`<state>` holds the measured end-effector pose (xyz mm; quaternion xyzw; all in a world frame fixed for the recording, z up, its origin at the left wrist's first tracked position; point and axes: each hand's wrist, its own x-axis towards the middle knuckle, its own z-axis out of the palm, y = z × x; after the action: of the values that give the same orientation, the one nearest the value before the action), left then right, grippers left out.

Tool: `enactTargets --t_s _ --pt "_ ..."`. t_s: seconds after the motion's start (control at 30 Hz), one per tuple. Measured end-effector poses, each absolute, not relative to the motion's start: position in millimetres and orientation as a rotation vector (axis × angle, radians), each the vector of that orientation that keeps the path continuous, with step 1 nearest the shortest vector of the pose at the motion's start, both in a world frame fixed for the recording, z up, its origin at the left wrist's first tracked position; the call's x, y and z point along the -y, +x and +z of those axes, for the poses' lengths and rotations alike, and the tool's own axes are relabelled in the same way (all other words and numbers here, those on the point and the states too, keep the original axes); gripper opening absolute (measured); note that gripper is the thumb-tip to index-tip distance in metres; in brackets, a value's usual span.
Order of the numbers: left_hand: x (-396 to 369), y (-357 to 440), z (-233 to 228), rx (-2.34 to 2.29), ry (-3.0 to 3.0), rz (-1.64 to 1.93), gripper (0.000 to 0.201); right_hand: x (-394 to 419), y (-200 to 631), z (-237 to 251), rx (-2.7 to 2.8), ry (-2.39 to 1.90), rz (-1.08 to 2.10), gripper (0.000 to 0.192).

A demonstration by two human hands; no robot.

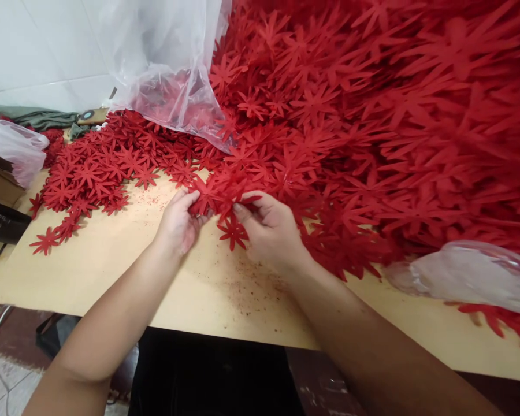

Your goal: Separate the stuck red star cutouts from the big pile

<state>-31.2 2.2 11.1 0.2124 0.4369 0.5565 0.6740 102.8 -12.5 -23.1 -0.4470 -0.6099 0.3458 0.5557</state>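
My left hand [182, 221] grips red flower-shaped cutouts [207, 195] with narrow petals, its thumb lying on top. Close by on the right, my right hand [272, 232] pinches a red cutout between thumb and forefinger. How many pieces are in each hand I cannot tell. Just under the fingers, a single red cutout [233, 232] shows between the two hands. A huge pile of the same red cutouts [351, 144] rises behind and to the right, and a smaller heap [91, 167] spreads to the left.
A clear plastic bag [177, 98] stands on the cutouts at the back, by a white tiled wall [39, 46]. Another plastic bag [468, 271] lies at the right. At the left edge are a white bag [15, 144] and a black object [4, 222]. Red crumbs dot the tabletop [125, 266].
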Motion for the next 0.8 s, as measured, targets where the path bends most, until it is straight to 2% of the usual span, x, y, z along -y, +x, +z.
enactTargets --t_s 0.33,0.5,0.8 --pt "-5.0 -33.9 7.6 -1.030 0.624 1.232 0.010 2.4 120.2 -16.9 1.335 -1.157 0.834 0.049" --pt "-4.4 -32.4 0.9 -1.022 0.725 1.221 0.006 0.6 125.2 -16.6 1.376 -1.170 0.758 0.050" --pt "4.8 -22.5 -5.9 -0.891 1.003 1.017 0.032 1.6 118.5 -17.5 1.484 -1.144 0.804 0.046"
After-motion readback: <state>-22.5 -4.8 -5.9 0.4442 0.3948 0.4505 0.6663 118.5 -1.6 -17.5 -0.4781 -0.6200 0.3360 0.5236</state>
